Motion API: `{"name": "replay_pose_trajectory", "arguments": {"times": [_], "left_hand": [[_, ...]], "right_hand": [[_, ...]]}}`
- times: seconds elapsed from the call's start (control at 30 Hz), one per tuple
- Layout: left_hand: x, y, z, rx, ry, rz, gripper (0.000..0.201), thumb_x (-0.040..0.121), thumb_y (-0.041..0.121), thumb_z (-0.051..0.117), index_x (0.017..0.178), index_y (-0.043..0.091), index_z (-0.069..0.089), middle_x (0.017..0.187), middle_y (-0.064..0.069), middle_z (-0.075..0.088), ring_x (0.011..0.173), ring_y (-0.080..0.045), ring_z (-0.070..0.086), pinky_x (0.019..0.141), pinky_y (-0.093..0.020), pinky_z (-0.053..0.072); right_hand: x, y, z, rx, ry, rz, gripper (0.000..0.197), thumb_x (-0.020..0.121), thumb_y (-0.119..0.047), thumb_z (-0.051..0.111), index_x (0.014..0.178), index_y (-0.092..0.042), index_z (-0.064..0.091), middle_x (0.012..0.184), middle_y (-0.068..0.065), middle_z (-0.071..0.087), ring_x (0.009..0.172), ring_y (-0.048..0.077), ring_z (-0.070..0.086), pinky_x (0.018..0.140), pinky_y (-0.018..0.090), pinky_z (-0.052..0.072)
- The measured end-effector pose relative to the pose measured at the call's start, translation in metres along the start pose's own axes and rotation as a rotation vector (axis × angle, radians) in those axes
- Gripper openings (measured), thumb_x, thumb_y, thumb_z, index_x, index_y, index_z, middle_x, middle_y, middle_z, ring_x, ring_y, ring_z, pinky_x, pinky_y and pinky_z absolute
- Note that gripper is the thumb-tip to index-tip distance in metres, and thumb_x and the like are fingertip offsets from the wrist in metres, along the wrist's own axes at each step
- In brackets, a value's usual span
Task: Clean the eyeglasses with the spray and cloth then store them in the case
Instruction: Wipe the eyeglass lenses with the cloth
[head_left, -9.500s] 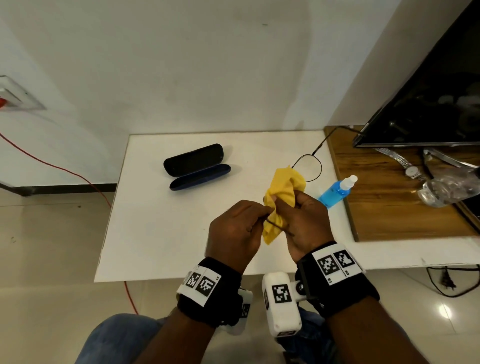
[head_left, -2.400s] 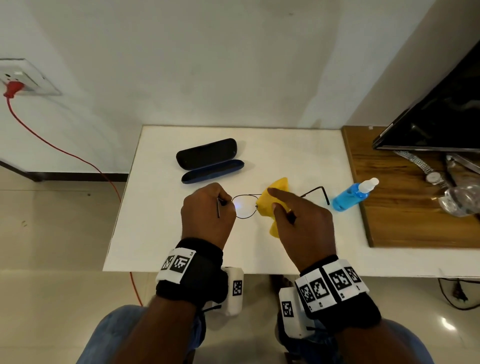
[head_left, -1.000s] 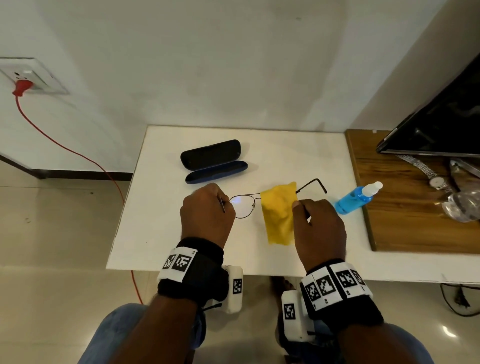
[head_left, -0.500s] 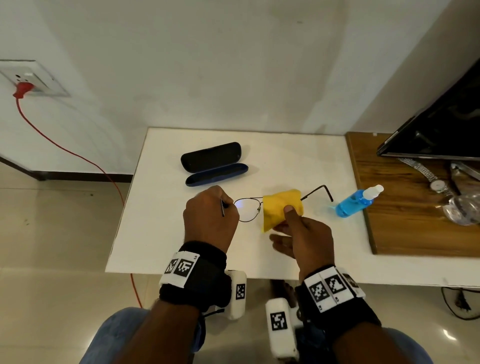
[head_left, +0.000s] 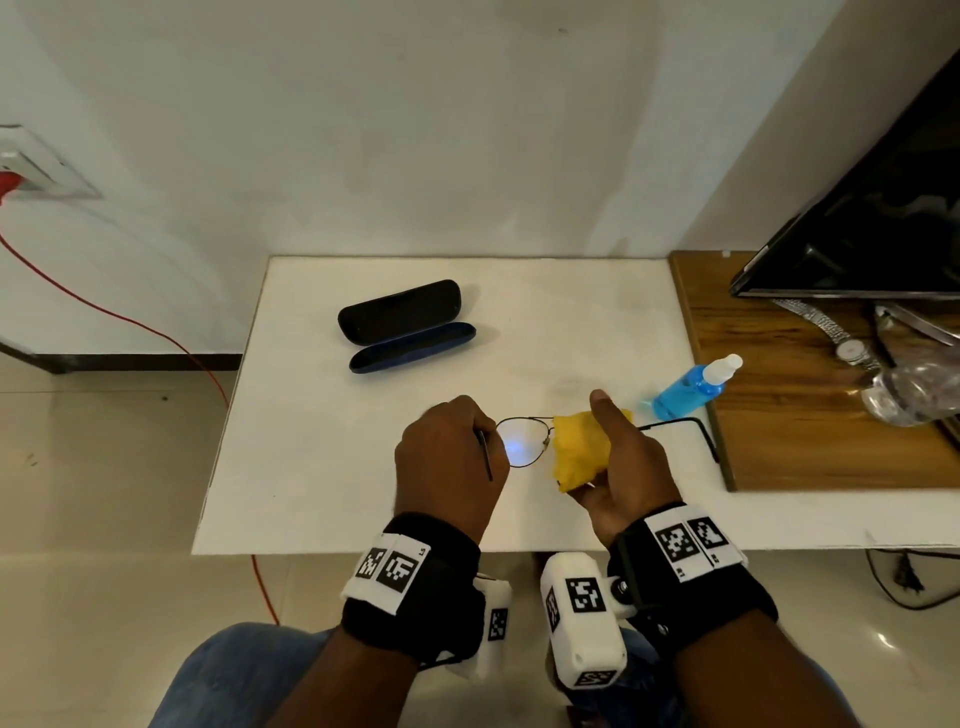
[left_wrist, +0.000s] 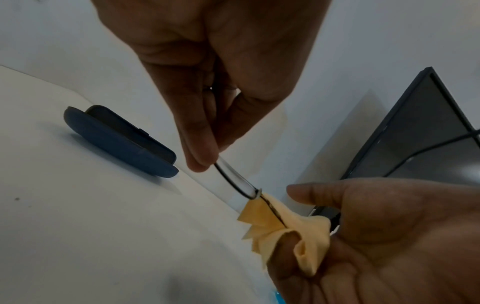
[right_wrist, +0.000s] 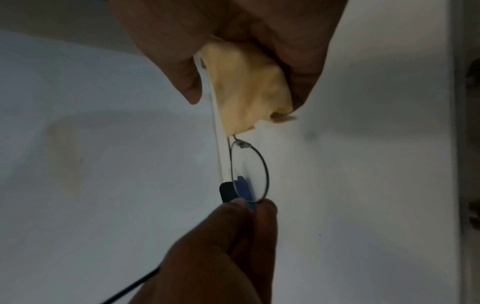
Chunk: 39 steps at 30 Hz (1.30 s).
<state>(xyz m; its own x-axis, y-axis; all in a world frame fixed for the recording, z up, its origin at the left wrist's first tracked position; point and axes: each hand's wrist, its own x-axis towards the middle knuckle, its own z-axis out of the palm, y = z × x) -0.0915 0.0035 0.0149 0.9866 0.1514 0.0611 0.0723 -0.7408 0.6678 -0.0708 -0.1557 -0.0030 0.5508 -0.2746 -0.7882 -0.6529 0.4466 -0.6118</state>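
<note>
Head view: the left hand (head_left: 449, 467) pinches the outer rim of one lens of the glasses (head_left: 522, 441) above the white counter (head_left: 311, 467). The right hand (head_left: 621, 467) holds the yellow cloth (head_left: 579, 449) folded over the other lens, thumb on top. The open case (head_left: 405, 325) lies farther back; the spray (head_left: 691, 387) lies at the counter's right edge.

Left wrist view: fingertips (left_wrist: 202, 156) grip the lens edge.

Right wrist view: fingers (right_wrist: 303, 67) curl around the cloth.
</note>
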Motion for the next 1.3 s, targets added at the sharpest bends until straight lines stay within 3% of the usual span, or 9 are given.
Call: {"name": "replay_pose_trajectory", "arguments": {"times": [0.13,0.23,0.4,0.53,0.63,0.83,1.07,1.23,1.3], "left_hand": [[0.002,-0.007,-0.004,0.003,0.002,-0.023,0.007,0.079,0.008,0.066,0.072,0.011,0.064,0.069,-0.001,0.067,0.068,-0.022,0.062,0.062,-0.036,0.051],[0.001,-0.009,-0.004,-0.008,0.004,-0.017,0.008,0.078,0.007,0.066,0.071,0.011,0.063,0.068,-0.002,0.066,0.066,-0.023,0.061,0.061,-0.038,0.051],[0.0,-0.009,0.001,-0.019,0.0,0.001,0.01,0.077,0.007,0.067,0.069,0.01,0.062,0.066,-0.002,0.065,0.064,-0.023,0.06,0.058,-0.036,0.05],[-0.001,-0.011,0.006,-0.071,-0.015,0.037,0.009,0.076,0.012,0.066,0.067,0.012,0.062,0.065,0.0,0.065,0.063,-0.023,0.06,0.058,-0.041,0.051],[-0.003,-0.01,0.008,-0.103,-0.009,0.066,0.009,0.074,0.019,0.059,0.068,0.013,0.062,0.065,0.001,0.065,0.063,-0.022,0.061,0.058,-0.042,0.051],[-0.006,-0.006,0.012,-0.087,-0.003,0.142,0.01,0.077,0.017,0.059,0.068,0.014,0.061,0.063,0.001,0.064,0.061,-0.021,0.061,0.055,-0.041,0.052],[-0.003,-0.013,0.012,-0.07,0.044,0.142,0.011,0.075,0.015,0.061,0.065,0.011,0.06,0.061,-0.001,0.061,0.058,-0.022,0.059,0.052,-0.04,0.051],[-0.004,-0.006,0.012,-0.053,0.042,0.178,0.011,0.075,0.011,0.062,0.065,0.011,0.058,0.06,-0.001,0.059,0.056,-0.021,0.056,0.05,-0.036,0.048],[-0.005,-0.005,0.013,-0.027,0.025,0.159,0.011,0.076,0.009,0.065,0.066,0.011,0.059,0.062,-0.001,0.061,0.058,-0.023,0.058,0.051,-0.037,0.049]], "right_hand": [[-0.006,0.0,-0.002,0.103,-0.111,0.022,0.032,0.089,-0.009,0.058,0.12,-0.006,0.061,0.111,0.02,0.061,0.081,0.033,0.059,0.063,0.037,0.051],[-0.005,0.002,-0.002,0.145,-0.101,-0.038,0.037,0.088,0.006,0.048,0.123,-0.002,0.059,0.112,0.021,0.065,0.087,0.033,0.065,0.064,0.036,0.053],[0.0,0.0,-0.004,0.18,-0.094,-0.133,0.039,0.089,-0.007,0.067,0.127,-0.007,0.06,0.117,0.017,0.069,0.102,0.034,0.069,0.074,0.041,0.059],[-0.002,-0.006,-0.006,0.235,-0.164,-0.178,0.039,0.09,0.002,0.061,0.128,-0.006,0.06,0.108,0.01,0.072,0.097,0.028,0.07,0.075,0.039,0.057],[0.001,-0.007,-0.006,0.299,-0.169,-0.191,0.045,0.089,0.007,0.059,0.132,-0.007,0.058,0.117,0.013,0.07,0.102,0.03,0.069,0.074,0.037,0.058],[-0.002,-0.005,-0.005,0.333,-0.135,-0.266,0.01,0.095,-0.016,0.061,0.101,-0.011,0.068,0.088,0.005,0.077,0.081,0.022,0.075,0.065,0.036,0.062],[0.0,-0.006,-0.004,0.289,-0.191,-0.226,0.03,0.09,0.0,0.062,0.119,-0.006,0.065,0.106,0.012,0.073,0.094,0.029,0.072,0.065,0.035,0.062],[0.0,-0.003,-0.003,0.299,-0.124,-0.255,0.01,0.093,-0.019,0.064,0.099,-0.012,0.068,0.093,0.009,0.076,0.083,0.024,0.075,0.07,0.039,0.063],[0.002,-0.003,-0.005,0.284,-0.122,-0.268,0.007,0.094,-0.014,0.063,0.099,-0.013,0.068,0.096,0.009,0.075,0.085,0.024,0.075,0.072,0.039,0.062]]}}
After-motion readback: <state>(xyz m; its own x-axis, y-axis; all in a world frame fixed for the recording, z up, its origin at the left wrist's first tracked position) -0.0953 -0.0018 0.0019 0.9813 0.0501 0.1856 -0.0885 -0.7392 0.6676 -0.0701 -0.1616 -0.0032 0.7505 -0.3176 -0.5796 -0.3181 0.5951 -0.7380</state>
